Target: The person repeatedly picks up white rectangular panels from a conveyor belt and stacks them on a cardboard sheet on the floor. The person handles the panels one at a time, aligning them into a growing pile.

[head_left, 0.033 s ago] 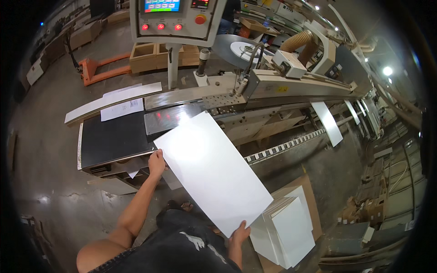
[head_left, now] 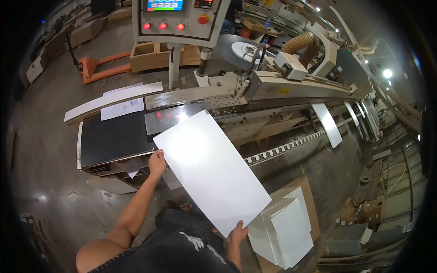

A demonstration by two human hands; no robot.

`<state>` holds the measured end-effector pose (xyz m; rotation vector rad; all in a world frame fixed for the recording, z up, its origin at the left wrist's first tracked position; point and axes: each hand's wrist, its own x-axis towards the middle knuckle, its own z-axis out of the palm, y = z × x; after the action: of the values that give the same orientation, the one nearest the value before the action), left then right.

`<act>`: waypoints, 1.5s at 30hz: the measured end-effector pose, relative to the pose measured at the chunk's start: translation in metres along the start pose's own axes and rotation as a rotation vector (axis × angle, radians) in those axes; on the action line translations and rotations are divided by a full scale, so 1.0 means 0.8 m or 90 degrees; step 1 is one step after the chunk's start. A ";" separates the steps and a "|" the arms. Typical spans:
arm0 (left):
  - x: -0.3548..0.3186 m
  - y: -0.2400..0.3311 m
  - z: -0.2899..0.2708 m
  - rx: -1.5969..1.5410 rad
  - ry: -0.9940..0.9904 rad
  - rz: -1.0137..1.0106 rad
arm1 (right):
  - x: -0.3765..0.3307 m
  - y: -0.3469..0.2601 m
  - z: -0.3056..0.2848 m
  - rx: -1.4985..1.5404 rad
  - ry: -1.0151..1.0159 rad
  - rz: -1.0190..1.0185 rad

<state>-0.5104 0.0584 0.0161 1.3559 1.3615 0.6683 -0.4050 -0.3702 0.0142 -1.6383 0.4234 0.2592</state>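
Left hand (head_left: 157,164), right hand (head_left: 237,234) grip white rectangular board (head_left: 211,175) (silver metal plate (head_left: 166,119) contact unclear); likely positioning, next needs squaring.

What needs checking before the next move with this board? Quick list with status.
1. Left hand gripping the white board's edge: ok.
2. Right hand gripping its near end: ok.
3. Control panel powered: ok, screen and three red buttons lit.
4. Red knob released: cannot tell.
5. Board resting on the metal plate: cannot tell; it overlaps in view, contact unclear.
6. Board stack squared up: not ok, edges uneven.
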 end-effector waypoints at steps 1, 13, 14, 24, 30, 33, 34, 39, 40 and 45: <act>0.003 -0.003 -0.001 -0.013 -0.018 -0.016 | -0.015 -0.007 0.014 -0.025 -0.008 0.005; -0.024 -0.015 0.010 -0.081 -0.211 -0.037 | -0.089 -0.026 0.100 -0.140 -0.246 0.012; -0.021 -0.011 0.010 -0.104 -0.217 -0.047 | -0.091 -0.027 0.103 -0.125 -0.244 0.015; -0.001 0.025 0.069 -0.165 -0.247 -0.079 | -0.054 -0.044 0.117 -0.195 -0.176 -0.040; 0.000 0.049 0.136 -0.195 -0.276 -0.093 | 0.012 -0.076 0.102 -0.186 -0.154 -0.034; 0.004 0.061 0.176 -0.193 -0.306 -0.107 | 0.049 -0.097 0.095 -0.158 -0.135 -0.016; 0.005 0.065 0.189 -0.203 -0.310 -0.116 | 0.062 -0.105 0.091 -0.212 -0.159 -0.021; 0.013 0.076 0.245 -0.192 -0.345 -0.102 | 0.119 -0.108 0.085 -0.146 -0.168 -0.060; 0.015 0.077 0.259 -0.172 -0.340 -0.087 | 0.133 -0.106 0.086 -0.179 -0.141 -0.086; 0.018 0.083 0.325 -0.164 -0.370 -0.055 | 0.190 -0.115 0.087 -0.259 -0.003 0.002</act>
<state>-0.2463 0.0129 -0.0027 1.1539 0.8302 0.3348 -0.2233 -0.3131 0.0267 -2.0343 0.3873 0.3693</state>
